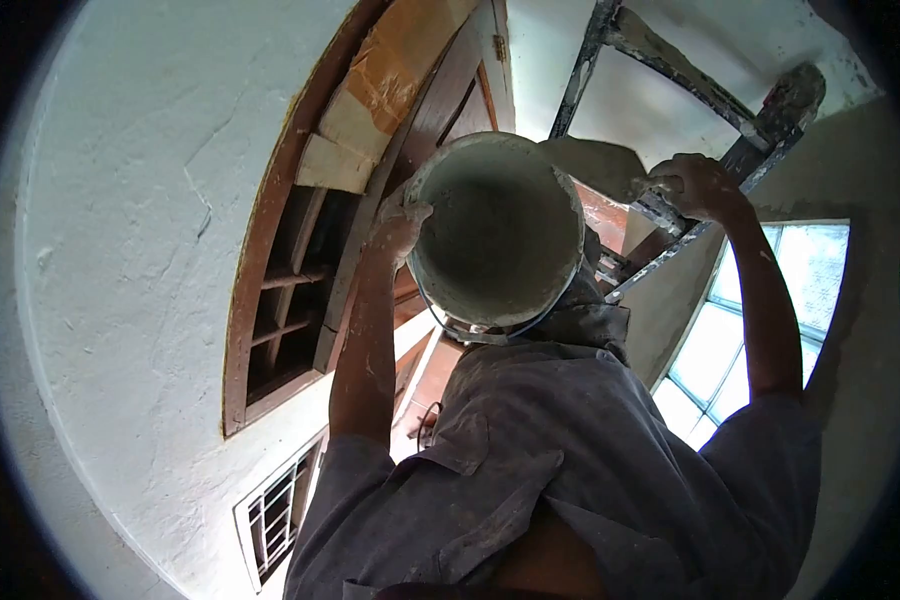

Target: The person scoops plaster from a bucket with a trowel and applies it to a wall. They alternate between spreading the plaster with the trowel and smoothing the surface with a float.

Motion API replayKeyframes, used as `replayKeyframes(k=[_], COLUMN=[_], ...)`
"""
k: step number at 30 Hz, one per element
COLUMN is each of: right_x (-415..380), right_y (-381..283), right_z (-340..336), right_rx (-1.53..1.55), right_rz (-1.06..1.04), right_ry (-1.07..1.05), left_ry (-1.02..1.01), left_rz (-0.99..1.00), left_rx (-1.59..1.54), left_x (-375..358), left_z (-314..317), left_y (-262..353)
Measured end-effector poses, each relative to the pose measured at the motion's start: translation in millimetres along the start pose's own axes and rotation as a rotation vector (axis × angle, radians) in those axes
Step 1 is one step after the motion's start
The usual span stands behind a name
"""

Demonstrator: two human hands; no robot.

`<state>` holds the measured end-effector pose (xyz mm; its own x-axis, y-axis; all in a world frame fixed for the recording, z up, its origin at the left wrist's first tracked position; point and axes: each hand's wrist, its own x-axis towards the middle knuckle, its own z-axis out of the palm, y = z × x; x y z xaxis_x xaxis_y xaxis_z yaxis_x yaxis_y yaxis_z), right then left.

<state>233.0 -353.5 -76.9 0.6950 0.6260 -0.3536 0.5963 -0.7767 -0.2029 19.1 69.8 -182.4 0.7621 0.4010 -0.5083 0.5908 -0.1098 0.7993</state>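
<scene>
My left hand (pixel 398 230) grips the left rim of a bucket (pixel 497 225), its fingers closed over the edge. The bucket is tipped so that its mouth faces me, and grey residue coats the inside. A wire handle (pixel 438 312) hangs along the lower rim. My right hand (pixel 698 187) is closed round the grip of a trowel (pixel 597 165). The trowel's broad, mortar-smeared blade points left, its far end right at the bucket's upper right rim.
A stained ladder (pixel 680 75) stands behind the trowel. At left are a rough white wall (pixel 140 250) and a wooden frame (pixel 260 270) with cardboard (pixel 385 75) on it. A bright window (pixel 745 340) is at right, a white grille (pixel 278 510) at lower left.
</scene>
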Motion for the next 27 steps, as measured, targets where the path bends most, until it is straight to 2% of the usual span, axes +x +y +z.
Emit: replayKeyframes(k=[3, 4, 7, 8, 11, 12, 14, 15, 17, 20, 22, 23, 24, 25, 26, 27], right_x=[7, 17, 48, 54, 63, 56, 47, 30, 31, 50, 87, 78, 69, 59, 53, 48], right_y=[-34, -36, -34, -33, -34, -49, -53, -91, -93, -104, -49, -57, -66, -76, -81, -88], right_z=[-17, -22, -23, -20, -10, -8, 30, 15, 36, 56, 141, 137, 133, 128, 138, 146], right_rx=[-0.095, -0.173, -0.229, -0.245, -0.331, -0.2, -0.051, 0.052, 0.14, 0.279, 1.844, 2.29, 2.917, 3.263, 3.535, 3.603], right_rz=[-0.197, -0.307, -0.354, -0.366, -0.288, -0.166, -0.083, 0.102, -0.193, -0.017, 0.386, 0.665, 1.214, 1.664, 2.246, 2.97], right_ry=[0.078, 0.018, 0.076, 0.096, -0.245, -0.457, -0.629, -0.787, -0.749, -0.514, -1.066, -1.07, -0.968, -0.833, -0.539, 0.009], left_ry=[0.001, -0.009, 0.024, 0.02, 0.003, -0.003, 0.004, 0.018, 0.034, 0.018, -0.003, 0.006, 0.015, 0.027, 0.022, 0.016], left_rz=[0.12, 0.181, 0.321, 0.306, 0.269, 0.264, 0.278, 0.3, 0.333, 0.307, 0.281, 0.343, 0.404, 0.463, 0.516, 0.565], left_rx=[0.012, -0.001, 0.267, 0.268, 0.252, 0.239, 0.189, 0.156, 0.126, 0.15, 0.193, 0.244, 0.294, 0.341, 0.316, 0.291], left_x=[-9, -12, -27, -27, -30, -34, -37, -36, -32, -42, -51, -54, -59, -63, -65, -68], left_z=[10, 13, 21, 23, 26, 25, 26, 28, 29, 38, 47, 51, 55, 58, 60, 63], left_y=[22, 29, 56, 56, 56, 61, 56, 50, 50, 59, 73, 77, 79, 80, 79, 76])
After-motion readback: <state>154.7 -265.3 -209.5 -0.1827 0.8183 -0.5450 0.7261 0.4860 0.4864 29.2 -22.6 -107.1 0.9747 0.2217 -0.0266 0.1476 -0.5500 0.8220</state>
